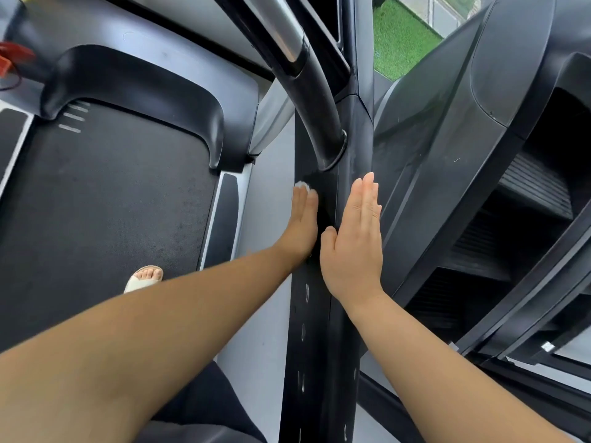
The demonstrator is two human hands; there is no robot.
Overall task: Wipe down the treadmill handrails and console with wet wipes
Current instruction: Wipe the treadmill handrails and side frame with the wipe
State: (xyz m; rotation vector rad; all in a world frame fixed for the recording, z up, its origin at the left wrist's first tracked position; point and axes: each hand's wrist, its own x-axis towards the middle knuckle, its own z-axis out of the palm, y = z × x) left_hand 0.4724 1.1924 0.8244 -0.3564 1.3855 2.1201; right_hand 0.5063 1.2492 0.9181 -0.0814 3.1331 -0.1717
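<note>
A broad black handrail (319, 330) of the treadmill runs from the bottom centre up the middle of the head view. My left hand (300, 225) lies flat with straight fingers against its left side. A small white wet wipe (302, 186) shows just past the fingertips, pressed to the rail. My right hand (355, 241) lies flat on the rail's right side, fingers straight, thumb on the top face. A curved black bar (307, 91) with a silver upper part joins the rail just beyond both hands.
The black running belt (105, 203) lies at the left, with a foot in a pale sandal (145, 278) on it. A neighbouring black machine (479, 187) stands close on the right. A red safety clip (12, 59) sits top left. Green turf (399, 43) shows beyond.
</note>
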